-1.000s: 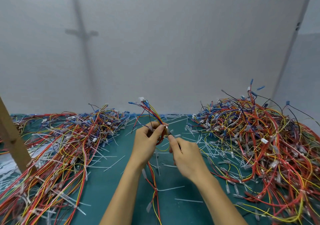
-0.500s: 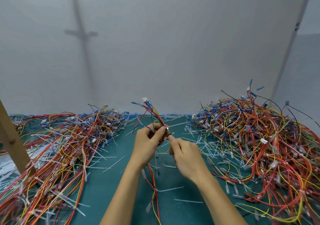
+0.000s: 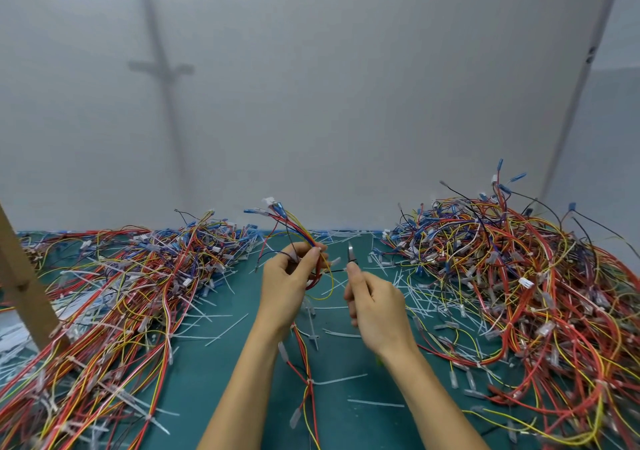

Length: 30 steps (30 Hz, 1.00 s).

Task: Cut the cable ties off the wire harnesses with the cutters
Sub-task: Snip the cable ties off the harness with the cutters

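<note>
My left hand [image 3: 289, 285] pinches a wire harness [image 3: 294, 228] of red, yellow and blue wires. Its connector ends fan up above the fingers, and its lower length trails down over the green mat [image 3: 214, 373] between my forearms. A white cable tie [image 3: 310, 381] still wraps that lower length. My right hand [image 3: 375, 306] grips small cutters [image 3: 351, 253], whose metal jaws point up, a short gap to the right of the harness and not touching it. The cutter handles are hidden inside my fist.
A big tangle of harnesses [image 3: 519, 283] is heaped at the right, and another pile [image 3: 114, 297] spreads across the left. Cut white ties [image 3: 375, 404] litter the mat. A wooden post [image 3: 20, 276] leans at the left edge. A grey wall stands behind.
My right hand has pulled the cutters to the right, away from the harness where the jaws were a moment ago. The left hand keeps its hold, and some wires have sprung loose.
</note>
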{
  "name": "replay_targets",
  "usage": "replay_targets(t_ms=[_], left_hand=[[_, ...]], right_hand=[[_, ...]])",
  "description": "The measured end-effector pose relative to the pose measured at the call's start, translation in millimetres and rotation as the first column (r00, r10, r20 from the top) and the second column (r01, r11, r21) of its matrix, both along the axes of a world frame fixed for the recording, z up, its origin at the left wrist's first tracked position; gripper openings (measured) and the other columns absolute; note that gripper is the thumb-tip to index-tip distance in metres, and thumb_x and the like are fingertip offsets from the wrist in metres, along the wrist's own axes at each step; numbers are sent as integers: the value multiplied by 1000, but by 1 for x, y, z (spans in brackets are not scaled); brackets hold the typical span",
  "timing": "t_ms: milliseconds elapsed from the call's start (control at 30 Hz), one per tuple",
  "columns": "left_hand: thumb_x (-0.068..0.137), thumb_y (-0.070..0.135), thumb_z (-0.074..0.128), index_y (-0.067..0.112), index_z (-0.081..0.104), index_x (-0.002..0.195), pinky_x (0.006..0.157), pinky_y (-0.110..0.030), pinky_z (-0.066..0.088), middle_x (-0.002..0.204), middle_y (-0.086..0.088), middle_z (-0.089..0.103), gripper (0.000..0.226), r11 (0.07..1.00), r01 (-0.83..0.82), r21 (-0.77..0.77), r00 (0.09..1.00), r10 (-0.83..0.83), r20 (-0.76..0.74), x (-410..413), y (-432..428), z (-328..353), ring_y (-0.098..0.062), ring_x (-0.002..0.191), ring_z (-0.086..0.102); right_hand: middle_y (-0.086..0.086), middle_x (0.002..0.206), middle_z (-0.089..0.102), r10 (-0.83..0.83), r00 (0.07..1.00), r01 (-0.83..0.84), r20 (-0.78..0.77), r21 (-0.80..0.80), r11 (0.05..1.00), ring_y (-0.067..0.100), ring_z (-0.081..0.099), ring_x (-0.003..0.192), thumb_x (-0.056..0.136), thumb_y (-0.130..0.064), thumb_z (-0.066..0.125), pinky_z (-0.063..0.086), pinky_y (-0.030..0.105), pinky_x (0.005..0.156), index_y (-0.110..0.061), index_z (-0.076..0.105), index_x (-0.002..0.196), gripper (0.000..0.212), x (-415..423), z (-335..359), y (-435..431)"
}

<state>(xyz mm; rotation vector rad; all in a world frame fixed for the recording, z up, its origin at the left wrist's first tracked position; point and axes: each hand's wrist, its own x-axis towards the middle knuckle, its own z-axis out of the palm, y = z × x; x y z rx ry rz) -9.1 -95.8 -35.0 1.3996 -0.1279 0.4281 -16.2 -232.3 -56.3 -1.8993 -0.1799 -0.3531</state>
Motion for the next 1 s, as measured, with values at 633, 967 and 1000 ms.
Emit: replay_targets(t_ms=[633,967,1000], left_hand=[[75,13,75,11,70,105,66,-21,49,88,-4,66,30,960,172,-220,985,-174,12,1,10,3,-8,72,60],[54,28,69,13,52,70,56,-26,34,73,-2,48,28,937,348,-44,935,-350,-62,-6,9,8,-13,63,44],[54,28,68,9,50,71,56,-27,33,74,-4,47,32,933,356,-45,932,-358,-62,-7,9,9,-14,63,43]], right_hand=[[-6,81,75,10,993,-49,121,319,947,2,68,74,85,-17,74,49,15,68,-25,68,91,12,0,3,1],[-1,76,75,46,992,-95,115,460,883,9,46,49,93,-16,65,42,19,49,-16,62,87,6,2,0,3],[-4,71,73,40,993,-86,109,458,885,9,46,50,92,-16,65,42,19,50,-17,63,87,6,2,-1,4]])
